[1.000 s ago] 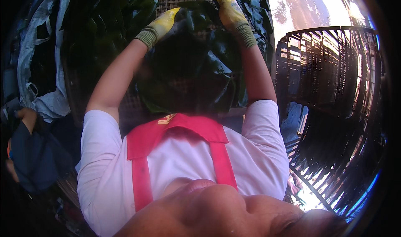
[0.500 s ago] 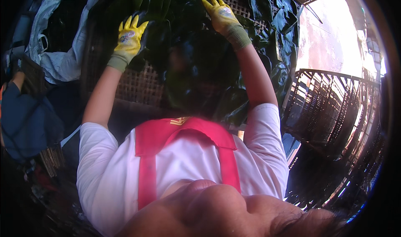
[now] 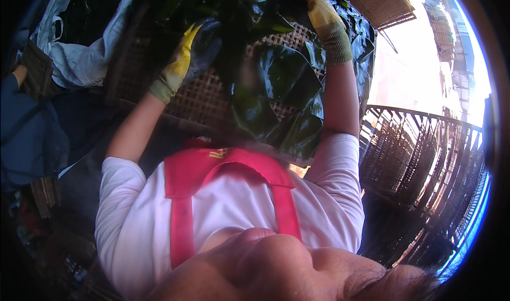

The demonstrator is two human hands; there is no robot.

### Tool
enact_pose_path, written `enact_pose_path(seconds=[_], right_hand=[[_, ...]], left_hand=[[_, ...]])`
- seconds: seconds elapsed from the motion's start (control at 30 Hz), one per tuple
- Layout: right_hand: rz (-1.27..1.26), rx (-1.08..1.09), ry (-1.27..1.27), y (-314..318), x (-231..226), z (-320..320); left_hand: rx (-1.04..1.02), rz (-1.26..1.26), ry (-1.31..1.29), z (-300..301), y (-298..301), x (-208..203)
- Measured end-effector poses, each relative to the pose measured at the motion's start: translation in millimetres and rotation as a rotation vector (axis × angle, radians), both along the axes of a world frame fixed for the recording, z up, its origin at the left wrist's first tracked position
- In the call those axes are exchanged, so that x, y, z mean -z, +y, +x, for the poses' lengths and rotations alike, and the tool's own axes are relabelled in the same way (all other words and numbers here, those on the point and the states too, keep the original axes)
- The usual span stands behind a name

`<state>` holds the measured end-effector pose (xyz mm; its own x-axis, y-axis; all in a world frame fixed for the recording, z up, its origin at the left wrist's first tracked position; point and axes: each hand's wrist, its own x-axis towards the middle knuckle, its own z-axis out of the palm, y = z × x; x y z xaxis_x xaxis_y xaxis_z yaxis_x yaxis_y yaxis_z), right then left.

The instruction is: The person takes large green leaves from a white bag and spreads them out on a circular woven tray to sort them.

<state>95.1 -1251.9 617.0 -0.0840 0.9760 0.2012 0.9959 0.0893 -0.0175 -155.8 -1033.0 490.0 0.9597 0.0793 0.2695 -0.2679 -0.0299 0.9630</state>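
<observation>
Large glossy dark green leaves lie spread over a woven bamboo tray in front of me. My left hand, in a yellow glove with a dark palm, hovers or rests at the tray's left part, palm turned inward and fingers apart. I see nothing held in it. Farther off, at the upper right of the tray, my right hand wears a matching glove. Its fingers reach over the leaves and curve to the left; the dark palm side blends with the leaves, so contact is hard to make out.
On the left stands a white woven sack with dark leaves inside. Below it, a person's dark blue clothing shows. Another woven bamboo panel is beyond the tray, and a slatted bamboo rack stands to the right.
Both hands have turned from backs-up to palms facing inward. The left has shifted right, the right outward and away. More leaf surface and weave show between them.
</observation>
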Motion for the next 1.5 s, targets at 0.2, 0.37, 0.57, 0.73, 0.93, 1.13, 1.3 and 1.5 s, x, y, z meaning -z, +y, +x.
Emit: enact_pose_path(seconds=[0.2,0.37,0.57,0.73,0.93,1.13,1.3,1.5], right_hand=[[0.452,0.441,0.442,3,-13,-117],[0.496,0.463,0.392,-10,31,-211],[0.377,0.68,0.883,-33,132,-279],[0.25,0.641,0.668,-27,152,-305],[0.274,0.71,0.902,-13,106,-278],[0.005,0.847,0.592,48,85,-173],[-0.041,0.813,0.465,126,136,-104],[0.117,0.891,0.491,207,160,-98]], left_hand=[[0.323,-0.616,0.165,-15,-45,-1],[0.375,-1.246,0.338,-18,-40,48],[0.272,-1.095,0.469,-69,7,25],[0.053,-0.677,0.459,-101,38,23],[-0.067,-0.335,0.272,-97,50,-13],[-0.271,-0.122,0.311,-112,100,23],[-0.518,0.614,0.325,-140,116,79],[-0.676,0.164,0.224,-146,144,92]])
